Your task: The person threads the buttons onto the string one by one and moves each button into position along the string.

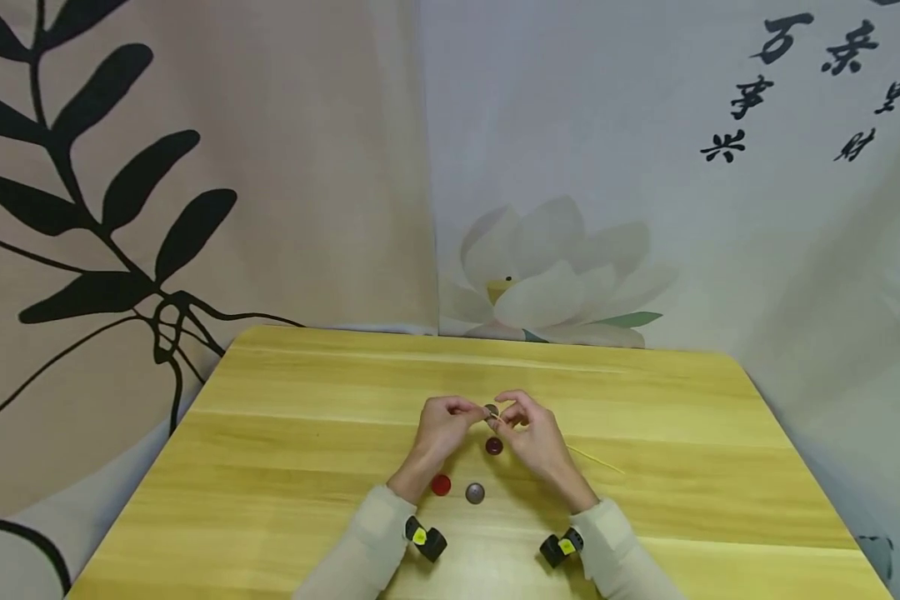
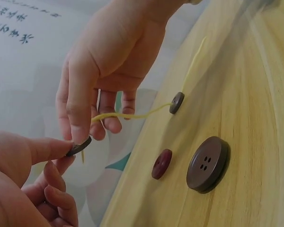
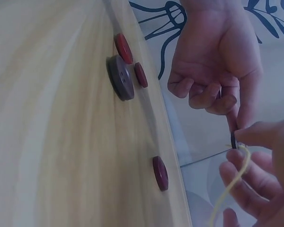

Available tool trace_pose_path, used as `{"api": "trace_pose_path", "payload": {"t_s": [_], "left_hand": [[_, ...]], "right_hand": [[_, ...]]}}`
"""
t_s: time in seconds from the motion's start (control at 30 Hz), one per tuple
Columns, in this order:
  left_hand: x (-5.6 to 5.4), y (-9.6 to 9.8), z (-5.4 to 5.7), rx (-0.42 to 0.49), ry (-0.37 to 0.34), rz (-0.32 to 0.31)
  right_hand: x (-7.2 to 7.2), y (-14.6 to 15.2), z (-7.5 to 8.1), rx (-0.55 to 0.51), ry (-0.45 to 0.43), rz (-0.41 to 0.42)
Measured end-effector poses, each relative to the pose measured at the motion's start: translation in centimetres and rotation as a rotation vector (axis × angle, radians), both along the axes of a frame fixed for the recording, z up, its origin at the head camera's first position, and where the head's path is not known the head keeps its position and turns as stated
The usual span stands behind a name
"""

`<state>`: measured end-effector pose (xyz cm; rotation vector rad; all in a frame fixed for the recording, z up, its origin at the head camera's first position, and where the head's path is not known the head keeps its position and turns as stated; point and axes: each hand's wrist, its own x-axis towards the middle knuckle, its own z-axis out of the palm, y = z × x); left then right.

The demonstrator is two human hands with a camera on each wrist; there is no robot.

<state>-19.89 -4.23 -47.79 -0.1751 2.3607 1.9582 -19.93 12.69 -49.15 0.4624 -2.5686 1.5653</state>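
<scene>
My left hand (image 1: 446, 429) pinches a small dark button (image 2: 79, 146) between thumb and finger, above the table. Close against it, my right hand (image 1: 534, 437) pinches a yellow string (image 3: 232, 183) at the button. A short string tip pokes out on the button's other side. In the left wrist view, the string runs to a second dark button (image 2: 177, 103) on the table and shows again beyond it; whether it passes through the holes I cannot tell. A dark red button (image 1: 494, 446) lies below the hands, near a large brown four-hole button (image 2: 207, 164) and a red button (image 1: 441, 484).
The wooden table (image 1: 292, 467) stretches out on both sides of the hands. To the right of my right hand lies the string's loose end (image 1: 596, 459). Behind the table hang printed cloths (image 1: 330, 167). Each wrist carries a small black camera (image 1: 426, 540).
</scene>
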Motion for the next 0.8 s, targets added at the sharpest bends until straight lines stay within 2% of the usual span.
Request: {"api": "trace_pose_path", "payload": {"t_s": [0.8], "left_hand": [[0.32, 0.67, 0.38, -0.018, 0.024, 0.032]], "right_hand": [[0.32, -0.71, 0.27, 0.145, 0.154, -0.045]]}}
